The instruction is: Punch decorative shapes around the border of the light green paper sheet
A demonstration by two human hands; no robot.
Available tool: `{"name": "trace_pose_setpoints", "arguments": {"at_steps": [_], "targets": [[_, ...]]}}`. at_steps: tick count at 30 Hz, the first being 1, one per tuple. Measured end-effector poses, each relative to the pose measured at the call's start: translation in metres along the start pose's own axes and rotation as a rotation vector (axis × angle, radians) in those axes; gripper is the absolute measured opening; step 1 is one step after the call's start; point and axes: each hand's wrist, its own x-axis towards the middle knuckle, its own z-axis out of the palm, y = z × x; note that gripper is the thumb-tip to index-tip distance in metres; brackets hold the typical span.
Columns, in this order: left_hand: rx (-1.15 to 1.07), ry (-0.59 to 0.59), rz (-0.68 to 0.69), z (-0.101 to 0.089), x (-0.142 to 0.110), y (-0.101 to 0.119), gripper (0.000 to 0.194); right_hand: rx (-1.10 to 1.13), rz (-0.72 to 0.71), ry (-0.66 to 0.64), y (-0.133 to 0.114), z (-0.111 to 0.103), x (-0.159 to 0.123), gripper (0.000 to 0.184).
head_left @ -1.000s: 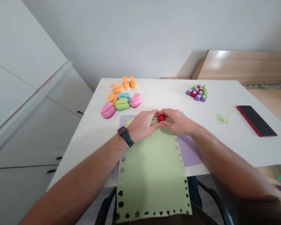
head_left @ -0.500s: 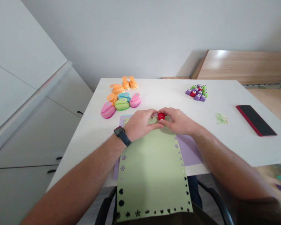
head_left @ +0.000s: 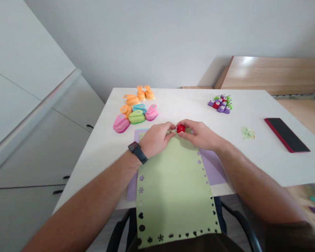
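A small red punch (head_left: 181, 128) sits on the far edge of a light green sheet (head_left: 173, 185) whose left, right and near borders carry punched shapes. My right hand (head_left: 199, 134) pinches the red punch. Beside it, my left hand (head_left: 157, 138), with a dark watch on the wrist, holds the sheet's far edge with closed fingers that touch the punch. Under the green sheet lies a lilac sheet (head_left: 214, 168) on the white table (head_left: 252, 154).
Several larger punches (head_left: 135, 112) in pink, green, blue and orange lie at the back left. A cluster of small punches (head_left: 222, 103) stands at the back right. Green paper scraps (head_left: 248, 133) and a phone (head_left: 287, 134) lie to the right. White cabinets stand on the left.
The green sheet has turned and slid a little to the right under the punch. Both hands have stayed at its far edge, shifting only slightly.
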Motion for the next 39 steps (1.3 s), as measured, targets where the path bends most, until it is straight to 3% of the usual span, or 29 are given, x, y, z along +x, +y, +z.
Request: {"name": "trace_pose_setpoints", "arguments": {"at_steps": [25, 39], "targets": [[-0.032, 0.000, -0.009, 0.000, -0.001, 0.002, 0.022, 0.044, 0.104, 0.048, 0.002, 0.002, 0.001, 0.028], [-0.029, -0.005, -0.008, -0.003, -0.001, 0.006, 0.019, 0.265, 0.172, 0.155, 0.019, 0.006, 0.007, 0.032]]}}
